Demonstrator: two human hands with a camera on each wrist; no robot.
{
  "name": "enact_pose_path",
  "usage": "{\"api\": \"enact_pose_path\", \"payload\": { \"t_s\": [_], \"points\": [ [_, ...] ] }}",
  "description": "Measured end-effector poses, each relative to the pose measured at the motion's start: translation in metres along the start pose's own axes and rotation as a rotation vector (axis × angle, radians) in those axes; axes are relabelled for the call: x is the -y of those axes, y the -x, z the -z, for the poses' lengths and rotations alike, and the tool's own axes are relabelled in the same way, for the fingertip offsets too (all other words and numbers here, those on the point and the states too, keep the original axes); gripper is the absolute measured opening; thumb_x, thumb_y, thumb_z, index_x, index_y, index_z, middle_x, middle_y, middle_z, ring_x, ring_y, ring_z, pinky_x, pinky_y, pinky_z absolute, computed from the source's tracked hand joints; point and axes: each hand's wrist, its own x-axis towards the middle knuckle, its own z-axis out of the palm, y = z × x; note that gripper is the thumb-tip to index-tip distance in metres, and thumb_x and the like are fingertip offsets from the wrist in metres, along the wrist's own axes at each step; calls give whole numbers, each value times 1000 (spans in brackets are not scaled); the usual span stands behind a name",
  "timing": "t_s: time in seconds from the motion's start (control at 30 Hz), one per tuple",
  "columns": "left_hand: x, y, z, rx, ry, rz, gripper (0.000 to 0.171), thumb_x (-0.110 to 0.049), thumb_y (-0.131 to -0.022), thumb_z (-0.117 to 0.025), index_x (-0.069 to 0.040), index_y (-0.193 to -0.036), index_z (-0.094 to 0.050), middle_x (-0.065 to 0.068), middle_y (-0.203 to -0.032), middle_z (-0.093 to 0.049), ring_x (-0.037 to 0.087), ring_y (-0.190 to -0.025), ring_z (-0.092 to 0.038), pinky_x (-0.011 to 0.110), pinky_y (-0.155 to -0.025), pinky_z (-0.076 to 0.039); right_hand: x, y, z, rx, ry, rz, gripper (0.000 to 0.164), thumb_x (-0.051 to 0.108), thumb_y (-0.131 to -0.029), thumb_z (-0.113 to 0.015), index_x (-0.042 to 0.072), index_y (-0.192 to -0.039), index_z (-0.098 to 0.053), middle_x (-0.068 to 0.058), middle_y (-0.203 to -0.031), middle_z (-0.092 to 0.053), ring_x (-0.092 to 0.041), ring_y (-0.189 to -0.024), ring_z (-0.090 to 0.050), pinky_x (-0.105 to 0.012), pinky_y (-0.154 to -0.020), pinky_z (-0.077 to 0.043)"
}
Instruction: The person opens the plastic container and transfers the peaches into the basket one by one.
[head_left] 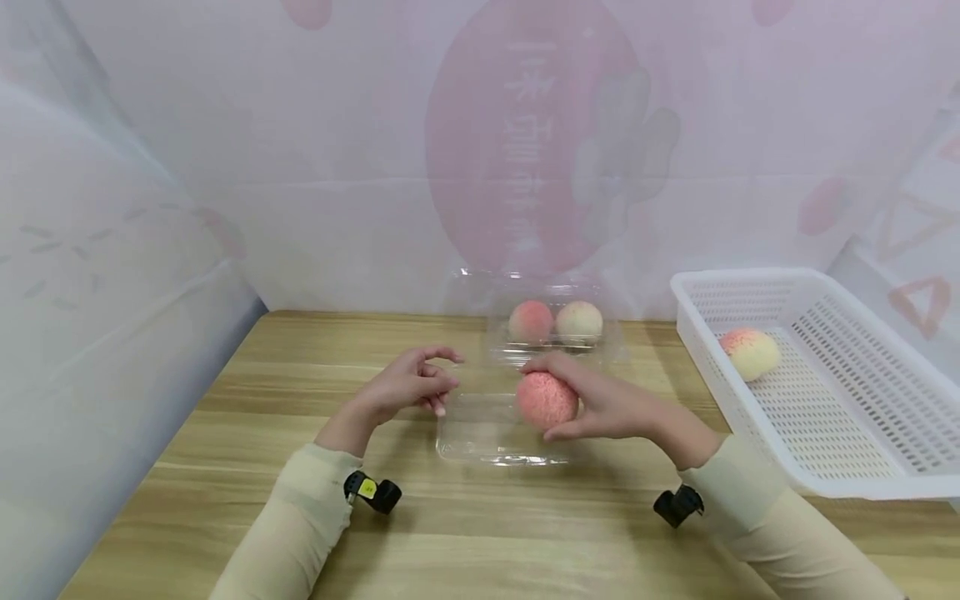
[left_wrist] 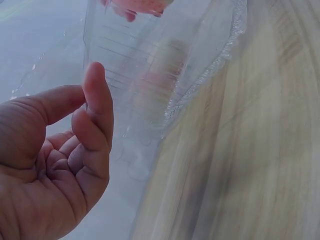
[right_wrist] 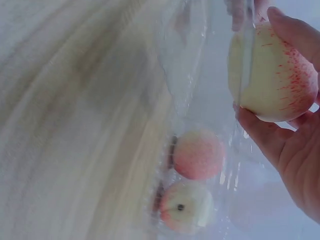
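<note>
My right hand (head_left: 600, 404) grips a peach (head_left: 547, 402), thumb and fingers spread round its sides. That peach is over the right part of a clear plastic tray (head_left: 480, 433) on the table; in the right wrist view its pale yellow side with red speckles shows. At the tray's left end my left hand (head_left: 408, 385) hovers with loosely bent fingers and nothing seen between them. In the left wrist view, the left hand (left_wrist: 65, 160) has its thumb and fingers close to the clear plastic wall; whether they touch it I cannot tell.
Behind the tray, a clear plastic box (head_left: 555, 354) contains two peaches, one pink (head_left: 531, 322) and one pale (head_left: 579, 323). A white perforated basket (head_left: 832, 433) at the right has one peach (head_left: 750, 353) in it. A printed curtain (head_left: 337, 242) borders the wooden table (head_left: 465, 533).
</note>
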Motion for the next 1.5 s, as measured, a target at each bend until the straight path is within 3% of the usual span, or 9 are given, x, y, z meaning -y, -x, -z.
{"api": "enact_pose_path", "payload": {
  "t_s": [0.43,0.7,0.87,1.0,1.2,1.37,1.5],
  "points": [
    [6,26,34,-28,-39,-13,49,-11,-99,-60,-6,-144,-42,2,-71,-59,15,-58,-64,37,-64,-60,5,6,34,-90,17,2,79,24,-75,-89,13,-141,-47,-4,-140,-52,-22,-124,-53,-44,-96,-54],
    [2,42,58,-37,-74,-38,50,-16,-99,-62,-8,-143,-41,1,-69,-59,16,-58,-64,31,-60,-56,9,9,54,-130,17,29,79,15,-72,-90,15,-139,-47,-6,-141,-51,-24,-123,-55,-44,-96,-55],
    [-1,48,70,-45,-90,-50,50,-16,-99,-62,-7,-144,-40,0,-69,-59,15,-58,-64,30,-59,-54,9,14,66,-140,34,-5,79,15,-75,-88,16,-141,-45,-8,-141,-51,-24,-121,-57,-42,-93,-57],
    [-2,50,77,-53,-84,-46,52,-14,-99,-62,-4,-144,-38,0,-70,-59,13,-59,-63,31,-61,-57,8,19,77,-165,68,-5,79,16,-75,-88,14,-141,-46,-10,-140,-53,-21,-120,-56,-35,-92,-57],
    [-2,51,89,-87,-120,-50,50,-17,-99,-62,-9,-143,-41,0,-70,-60,17,-60,-63,34,-61,-57,5,30,96,-220,153,-23,78,14,-75,-88,12,-141,-47,-9,-137,-56,-13,-114,-58,-26,-87,-57],
    [3,49,100,-95,-133,-59,52,-19,-99,-62,-10,-145,-40,0,-71,-61,16,-60,-63,36,-62,-57,3,41,110,-259,148,-41,78,9,-75,-87,11,-141,-46,-12,-137,-55,3,-110,-54,-21,-80,-58],
    [7,48,104,-99,-141,-58,52,-20,-99,-62,-10,-145,-40,0,-71,-61,16,-60,-63,36,-62,-57,1,50,122,-305,157,-103,81,7,-73,-88,13,-142,-47,-11,-139,-53,7,-108,-52,-17,-75,-56]
  ]
}}
